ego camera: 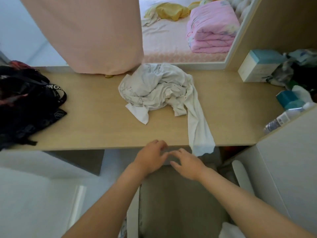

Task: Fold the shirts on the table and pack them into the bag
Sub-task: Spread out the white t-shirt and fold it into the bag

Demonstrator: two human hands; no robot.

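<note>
Hanging off the table (96,117), the shirt sleeve (199,133) is near right hand (190,166) and left hand (149,158), fingers (161,145) relaxed, seemingly empty.

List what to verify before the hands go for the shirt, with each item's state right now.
1. Left hand free: ok, fingers hold nothing.
2. Right hand free: ok, holds nothing.
3. White shirt unobstructed: ok, crumpled mid-table, nothing on it.
4. Shirt fully on the table: not ok, one sleeve hangs over the front edge.
5. Bare surface for folding: ok, left of and in front of the shirt.
6. Black bag open to receive: cannot tell.
</note>
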